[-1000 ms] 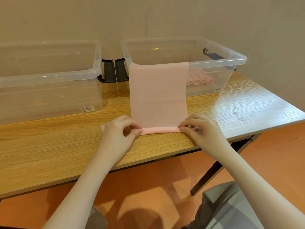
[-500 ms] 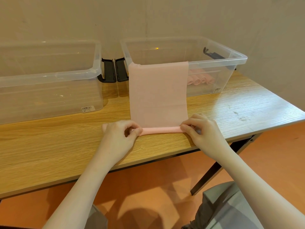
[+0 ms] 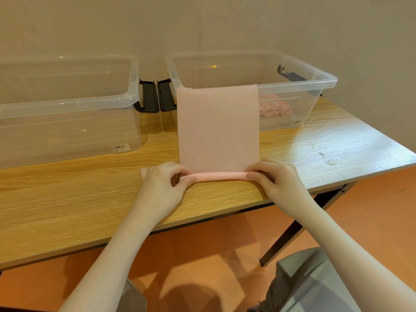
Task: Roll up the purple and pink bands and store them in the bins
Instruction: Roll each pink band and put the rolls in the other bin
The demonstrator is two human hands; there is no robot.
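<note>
A pink band (image 3: 218,129) lies flat on the wooden table (image 3: 67,199), its far end draped over the front rim of the right clear bin (image 3: 324,81). Its near end is wound into a thin roll. My left hand (image 3: 163,188) pinches the roll's left end and my right hand (image 3: 278,182) pinches its right end. Several rolled pink bands (image 3: 275,109) lie inside the right bin. The left clear bin (image 3: 67,104) holds nothing I can see. No purple band is in view.
Both bins stand side by side at the back of the table, against a beige wall, with black latch handles (image 3: 155,95) between them. The table's front edge runs just below my hands; the floor beneath is orange.
The roll at the band's near end has grown slightly and shifted a little away from me, with both hands following it. The bins have not moved.
</note>
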